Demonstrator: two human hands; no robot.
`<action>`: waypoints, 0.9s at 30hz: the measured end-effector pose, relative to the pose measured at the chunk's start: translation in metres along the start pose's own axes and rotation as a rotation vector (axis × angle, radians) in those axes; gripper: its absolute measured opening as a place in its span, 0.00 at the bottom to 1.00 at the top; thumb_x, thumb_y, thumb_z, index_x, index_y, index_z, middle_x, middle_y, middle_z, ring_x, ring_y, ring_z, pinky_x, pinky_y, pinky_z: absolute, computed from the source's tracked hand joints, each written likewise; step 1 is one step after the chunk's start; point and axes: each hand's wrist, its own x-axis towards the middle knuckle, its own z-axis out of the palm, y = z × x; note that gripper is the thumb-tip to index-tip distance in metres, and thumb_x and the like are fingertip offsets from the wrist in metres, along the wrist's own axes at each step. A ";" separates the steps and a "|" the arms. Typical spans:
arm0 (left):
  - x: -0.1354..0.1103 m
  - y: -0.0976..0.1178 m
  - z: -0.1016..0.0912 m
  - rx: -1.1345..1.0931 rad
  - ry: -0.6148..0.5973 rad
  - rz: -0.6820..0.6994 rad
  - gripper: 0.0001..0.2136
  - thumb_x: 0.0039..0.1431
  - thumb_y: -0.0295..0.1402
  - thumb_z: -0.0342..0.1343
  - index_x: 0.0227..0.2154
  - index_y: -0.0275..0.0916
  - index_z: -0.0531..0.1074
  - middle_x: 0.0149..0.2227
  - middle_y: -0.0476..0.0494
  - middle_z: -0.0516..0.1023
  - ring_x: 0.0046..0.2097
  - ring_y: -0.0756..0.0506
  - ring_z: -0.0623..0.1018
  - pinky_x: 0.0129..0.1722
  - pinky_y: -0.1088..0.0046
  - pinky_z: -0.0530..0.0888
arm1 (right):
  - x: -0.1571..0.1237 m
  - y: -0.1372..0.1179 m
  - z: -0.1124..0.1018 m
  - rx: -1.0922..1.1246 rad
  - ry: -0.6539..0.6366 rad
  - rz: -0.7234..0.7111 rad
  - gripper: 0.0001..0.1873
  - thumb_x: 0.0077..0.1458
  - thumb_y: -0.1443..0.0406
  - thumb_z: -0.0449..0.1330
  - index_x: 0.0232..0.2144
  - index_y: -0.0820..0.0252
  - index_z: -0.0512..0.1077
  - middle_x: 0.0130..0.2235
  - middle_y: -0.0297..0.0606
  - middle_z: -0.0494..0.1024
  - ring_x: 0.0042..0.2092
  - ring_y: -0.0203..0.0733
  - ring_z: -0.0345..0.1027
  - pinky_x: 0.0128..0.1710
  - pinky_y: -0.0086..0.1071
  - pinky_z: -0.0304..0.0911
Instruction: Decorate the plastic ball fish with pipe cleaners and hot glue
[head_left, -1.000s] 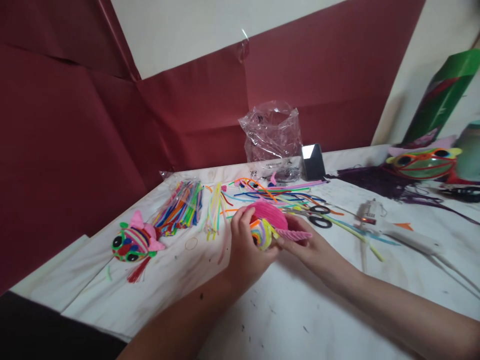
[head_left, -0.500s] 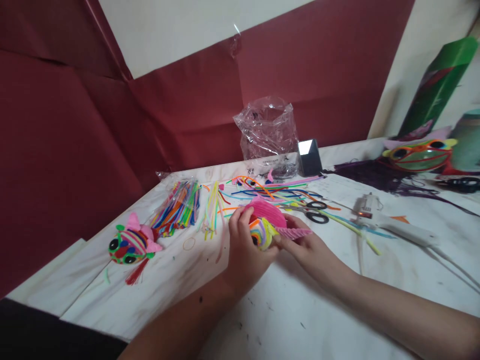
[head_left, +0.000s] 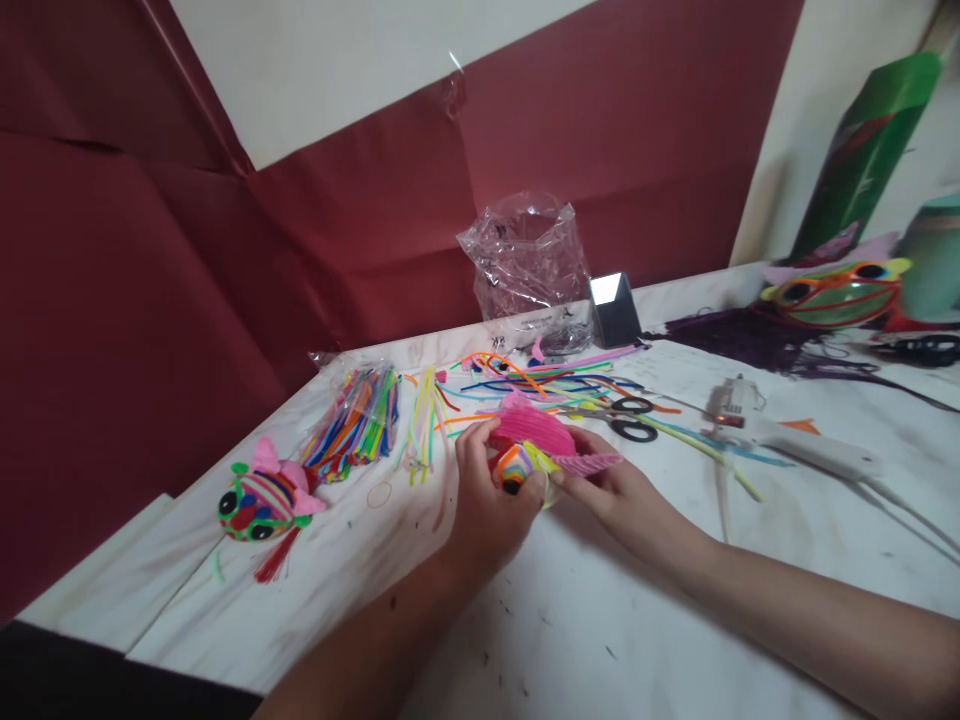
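Note:
Both hands hold a pipe-cleaner fish (head_left: 536,430) above the marble-patterned table. It has a bright pink body, a striped eye patch with a black eye, yellow trim and a pale pink fin to the right. My left hand (head_left: 484,500) wraps its left side, thumb near the eye. On the right side, my right hand (head_left: 607,480) grips it near the fin, its fingertips partly hidden behind the body. Black-handled scissors (head_left: 634,420) lie just beyond my right hand, among loose pipe cleaners (head_left: 525,383).
A finished-looking fish (head_left: 262,505) with a red tassel sits at left, near a bagged bundle of pipe cleaners (head_left: 360,420). A white glue gun (head_left: 802,445) with its cord lies right. Behind stand a clear plastic bag (head_left: 525,260), a dark box-like object (head_left: 615,310) and a colourful mask-like craft (head_left: 832,295).
The fish has turned slightly in my hands, showing more of its eye patch and pink body. My left thumb has shifted near the yellow trim. The camera view has moved a little.

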 end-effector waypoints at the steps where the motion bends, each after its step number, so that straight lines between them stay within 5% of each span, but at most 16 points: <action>1: 0.000 0.000 0.000 -0.019 -0.006 -0.037 0.27 0.47 0.31 0.59 0.52 0.39 0.60 0.53 0.36 0.65 0.56 0.38 0.67 0.57 0.55 0.66 | 0.000 0.000 0.000 -0.012 0.004 -0.001 0.29 0.50 0.55 0.61 0.52 0.59 0.63 0.53 0.46 0.75 0.54 0.50 0.69 0.51 0.42 0.67; 11: 0.003 0.007 -0.002 -0.097 -0.014 -0.225 0.27 0.42 0.29 0.60 0.49 0.40 0.63 0.51 0.39 0.67 0.53 0.40 0.70 0.54 0.59 0.68 | -0.005 0.001 0.003 -0.050 0.019 -0.033 0.29 0.50 0.54 0.60 0.52 0.60 0.64 0.53 0.47 0.75 0.52 0.50 0.71 0.50 0.40 0.68; 27: 0.001 0.004 -0.001 -0.139 -0.041 -0.223 0.29 0.40 0.28 0.59 0.50 0.39 0.62 0.52 0.38 0.67 0.54 0.39 0.69 0.56 0.58 0.67 | -0.004 0.001 0.003 -0.036 0.027 -0.012 0.29 0.48 0.55 0.60 0.51 0.62 0.64 0.51 0.49 0.75 0.49 0.49 0.72 0.48 0.40 0.68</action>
